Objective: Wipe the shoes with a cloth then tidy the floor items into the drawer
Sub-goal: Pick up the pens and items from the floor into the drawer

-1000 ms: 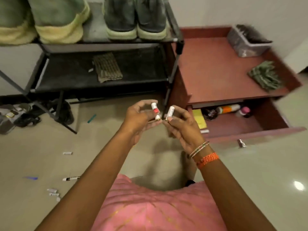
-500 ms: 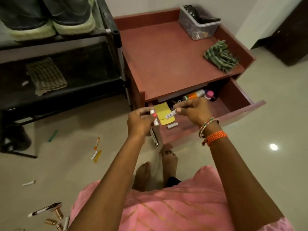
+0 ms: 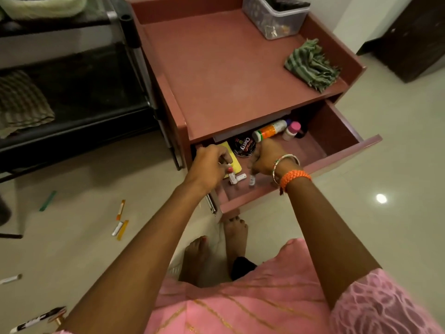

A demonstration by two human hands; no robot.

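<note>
Floor (image 3: 79, 239), 9 o'clock sector: green stick (image 3: 48, 201), orange pen (image 3: 120, 209), white tube (image 3: 117, 229) touching a yellow stick (image 3: 123, 230). At 7 o'clock, a black-and-white marker (image 3: 38, 319) at the frame edge; at 8 o'clock, a white stub (image 3: 10, 278).

Shoe rack (image 3: 134, 68) at 10 o'clock; folded striped cloth (image 3: 20, 102) on its lower shelf. Shoe sole (image 3: 43, 6) at 11 o'clock on the upper shelf.

Centre: left hand (image 3: 209, 168) over the drawer's (image 3: 320, 162) left front corner, fingers curled, pinching a small white tube with a red cap (image 3: 230, 170). 2 white tubes (image 3: 237, 178) lie on the drawer floor just below it, beside a yellow pad (image 3: 234, 160).

Right hand (image 3: 267, 156) at 1 o'clock of the left, inside the drawer, fingers curled down toward a small white vial (image 3: 251, 181); blurred, cannot tell whether it holds the vial. Bangles (image 3: 285, 162) and orange thread (image 3: 295, 178) on the wrist.

Drawer rear: black tin (image 3: 245, 146), orange bottle (image 3: 269, 130), pink-capped bottle (image 3: 292, 130).

Cabinet top (image 3: 228, 75) at 12 o'clock: clear box (image 3: 274, 18) at 1 o'clock, green cloth (image 3: 311, 65) at 2 o'clock, well apart from the drawer.
</note>
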